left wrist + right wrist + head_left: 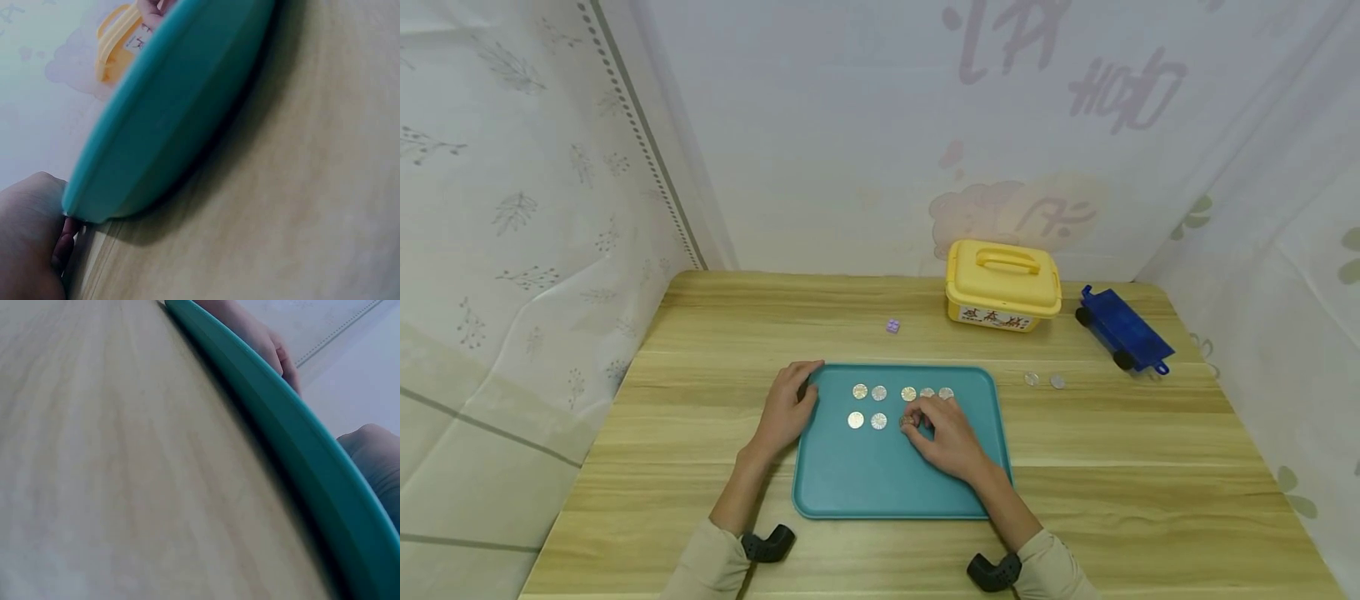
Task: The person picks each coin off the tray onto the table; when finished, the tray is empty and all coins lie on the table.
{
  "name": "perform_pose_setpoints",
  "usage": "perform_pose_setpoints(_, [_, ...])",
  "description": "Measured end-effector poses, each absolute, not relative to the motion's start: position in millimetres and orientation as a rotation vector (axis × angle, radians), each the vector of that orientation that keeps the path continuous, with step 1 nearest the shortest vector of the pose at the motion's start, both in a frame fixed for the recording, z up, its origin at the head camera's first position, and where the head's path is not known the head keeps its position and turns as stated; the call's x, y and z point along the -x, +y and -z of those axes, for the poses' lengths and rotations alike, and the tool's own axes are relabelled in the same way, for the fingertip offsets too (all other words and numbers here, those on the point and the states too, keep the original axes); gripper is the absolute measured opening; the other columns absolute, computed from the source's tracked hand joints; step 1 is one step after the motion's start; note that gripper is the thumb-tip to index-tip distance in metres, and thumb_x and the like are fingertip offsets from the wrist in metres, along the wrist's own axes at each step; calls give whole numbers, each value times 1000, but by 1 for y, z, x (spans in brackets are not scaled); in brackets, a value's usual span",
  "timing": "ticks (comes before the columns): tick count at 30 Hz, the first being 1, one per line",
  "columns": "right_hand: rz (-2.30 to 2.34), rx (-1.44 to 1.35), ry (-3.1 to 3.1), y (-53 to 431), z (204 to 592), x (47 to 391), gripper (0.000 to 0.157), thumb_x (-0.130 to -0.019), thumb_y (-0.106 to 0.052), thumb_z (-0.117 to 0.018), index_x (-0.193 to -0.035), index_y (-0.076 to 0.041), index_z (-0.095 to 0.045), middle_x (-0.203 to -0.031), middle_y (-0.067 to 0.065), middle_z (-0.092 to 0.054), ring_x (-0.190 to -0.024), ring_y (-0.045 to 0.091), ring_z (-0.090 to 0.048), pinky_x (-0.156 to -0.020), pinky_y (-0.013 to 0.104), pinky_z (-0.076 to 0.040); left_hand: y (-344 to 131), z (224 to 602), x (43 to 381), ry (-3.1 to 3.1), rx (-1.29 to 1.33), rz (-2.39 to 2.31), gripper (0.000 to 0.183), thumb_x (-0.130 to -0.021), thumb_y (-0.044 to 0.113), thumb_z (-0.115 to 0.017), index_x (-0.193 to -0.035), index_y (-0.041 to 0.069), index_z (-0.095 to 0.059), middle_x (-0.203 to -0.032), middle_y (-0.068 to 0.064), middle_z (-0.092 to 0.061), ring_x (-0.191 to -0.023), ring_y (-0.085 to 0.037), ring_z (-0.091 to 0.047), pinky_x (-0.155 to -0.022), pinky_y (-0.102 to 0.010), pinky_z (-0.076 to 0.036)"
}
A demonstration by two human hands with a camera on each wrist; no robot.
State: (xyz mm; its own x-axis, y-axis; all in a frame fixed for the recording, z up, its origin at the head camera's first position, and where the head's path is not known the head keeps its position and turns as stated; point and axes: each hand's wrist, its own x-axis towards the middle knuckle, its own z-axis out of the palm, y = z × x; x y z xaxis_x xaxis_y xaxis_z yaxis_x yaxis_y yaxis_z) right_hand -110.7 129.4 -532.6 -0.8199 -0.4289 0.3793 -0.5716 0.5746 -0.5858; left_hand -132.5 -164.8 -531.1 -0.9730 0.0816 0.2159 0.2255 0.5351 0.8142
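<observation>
A teal tray [895,496] lies on the wooden table, and round gold and silver coins rest in it in two rows. My left hand [782,410] holds the tray's far left corner, its thumb at the rim. In the left wrist view some of that hand's fingers [64,249] show below the rim. Over the tray's right half, my right hand [947,437] pinches a coin [906,422] at the right end of the nearer row. A gold coin [856,420] and a silver coin [878,421] lie left of it. The farther row includes a gold coin [860,391]; the right hand's fingers are close to its right end.
Two loose coins, one of them a silver coin [1057,382], lie on the table right of the tray. Behind stand a yellow lidded box [1003,287] with a handle and a small purple block [892,326]. A blue toy trailer [1126,329] sits at the far right.
</observation>
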Motion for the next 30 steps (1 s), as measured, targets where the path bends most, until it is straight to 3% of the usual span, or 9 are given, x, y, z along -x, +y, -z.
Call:
perform_pose_setpoints(8, [-1286,-796,-2588,131,531,111,12,-90,-17,-74,-95,-24,-67,-79,-15,-58,-72,2,-48,-76,29,-34,-164,533,133,-2610,270,1418,40,-97,3,-53,-137,5,-59,-131,-14,-61,-122,-32,-51,-106,-51,-39])
perform_pose_setpoints(15, [-1597,-600,-2559,144,516,114,11,-92,-13,-71,-103,-14,-69,-84,-2,-62,-74,7,-50,-70,26,-43,-163,532,132,-2612,278,1412,40,-97,3,-54,-136,5,-60,-131,-14,-61,-122,-32,-52,-106,-51,-40])
perform_pose_setpoints(19, [-1720,-422,-2516,163,505,122,16,-94,-14,-69,-108,-9,-67,-91,5,-61,-79,11,-51,-73,26,-43,-164,531,132,-2605,279,1412,40,-96,2,-54,-136,4,-60,-131,-15,-61,-121,-33,-52,-105,-51,-40])
perform_pose_setpoints(27, [-1816,36,-2298,212,503,142,26,-95,-15,-68,-114,2,-63,-88,-6,-58,-76,6,-50,-67,18,-42,-165,531,133,-2619,269,1414,40,-97,3,-54,-136,4,-59,-132,-15,-60,-123,-33,-51,-107,-50,-39])
perform_pose_setpoints(30, [-1797,135,-2195,226,502,143,25,-94,-9,-68,-113,6,-63,-85,-5,-58,-71,6,-48,-62,17,-40,-165,530,133,-2614,270,1416,40,-96,2,-54,-136,4,-59,-133,-16,-60,-123,-33,-51,-106,-51,-39])
